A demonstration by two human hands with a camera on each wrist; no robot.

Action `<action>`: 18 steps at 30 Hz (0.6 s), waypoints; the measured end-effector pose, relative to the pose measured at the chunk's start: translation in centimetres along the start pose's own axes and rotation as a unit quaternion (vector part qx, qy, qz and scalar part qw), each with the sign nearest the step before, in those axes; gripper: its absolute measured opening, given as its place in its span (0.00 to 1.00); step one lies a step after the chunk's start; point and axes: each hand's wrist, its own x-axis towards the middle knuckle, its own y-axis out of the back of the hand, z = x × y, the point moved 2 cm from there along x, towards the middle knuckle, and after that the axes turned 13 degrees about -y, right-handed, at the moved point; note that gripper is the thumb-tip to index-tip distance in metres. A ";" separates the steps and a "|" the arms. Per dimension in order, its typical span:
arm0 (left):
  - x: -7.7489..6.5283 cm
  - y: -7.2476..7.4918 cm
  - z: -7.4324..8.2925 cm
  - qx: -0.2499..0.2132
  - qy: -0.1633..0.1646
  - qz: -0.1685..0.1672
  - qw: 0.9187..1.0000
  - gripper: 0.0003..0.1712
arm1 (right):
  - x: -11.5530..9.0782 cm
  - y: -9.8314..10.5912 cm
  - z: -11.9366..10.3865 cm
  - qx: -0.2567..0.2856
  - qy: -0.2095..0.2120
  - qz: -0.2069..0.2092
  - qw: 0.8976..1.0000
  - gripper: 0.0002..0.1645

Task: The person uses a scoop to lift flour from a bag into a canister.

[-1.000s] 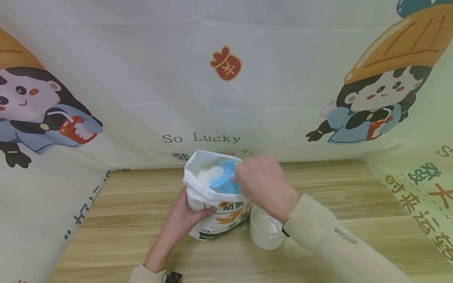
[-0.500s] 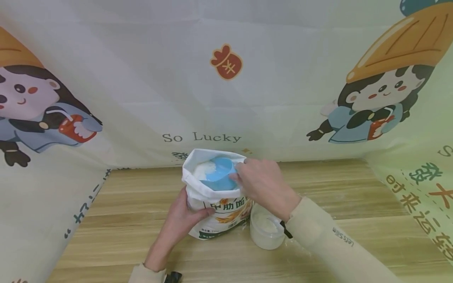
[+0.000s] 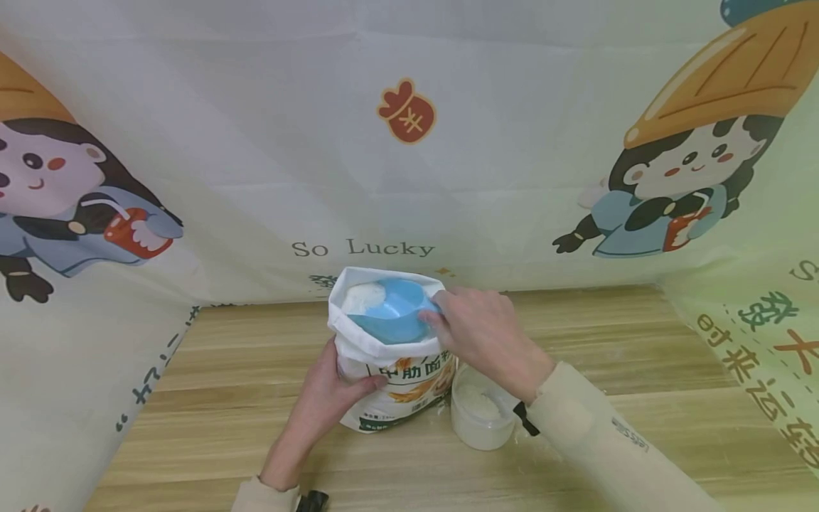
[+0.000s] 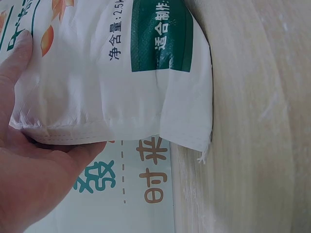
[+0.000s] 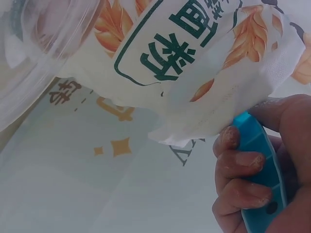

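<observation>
A white flour bag (image 3: 409,391) with its top rolled outward stands open on the table. My left hand (image 3: 326,387) grips its left side, thumb across the printed front and fingers behind the edge, as the left wrist view shows. In the bag's mouth lies a blue scoop (image 3: 393,323), with white flour (image 3: 365,295) at its left. My right hand (image 3: 483,334) holds the scoop at the bag's right rim. The right wrist view shows those fingers curled round the blue handle (image 5: 260,179), dusted with flour.
Right of the bag, close against it, stands a clear round tub (image 3: 483,427) with white contents, partly under my right forearm. The wooden table (image 3: 614,441) has a light dusting near the tub. A printed cloth (image 3: 307,142) hangs behind and at both sides.
The scoop has tipped from steeply tilted to more level in the bag's mouth, showing more of its hollow. My right hand has shifted slightly right; my left hand stays put.
</observation>
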 end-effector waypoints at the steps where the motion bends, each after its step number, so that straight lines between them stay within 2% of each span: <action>1: 0.0 0.0 0.0 -0.001 0.000 0.000 1.000 0.52 | -0.1 0.1 0.1 0.003 -0.001 -0.001 1.000 0.20; 7: 0.0 0.0 0.0 -0.007 -0.001 0.000 1.000 0.52 | -0.7 0.8 0.8 0.019 0.000 0.002 1.000 0.19; 13: 0.0 0.0 0.0 -0.008 0.002 0.000 1.000 0.52 | -1.3 1.7 1.8 0.029 0.004 0.014 0.999 0.14; 18: 0.0 0.0 0.0 -0.003 0.003 0.002 1.000 0.52 | -1.6 2.7 2.4 0.026 0.002 0.016 1.000 0.15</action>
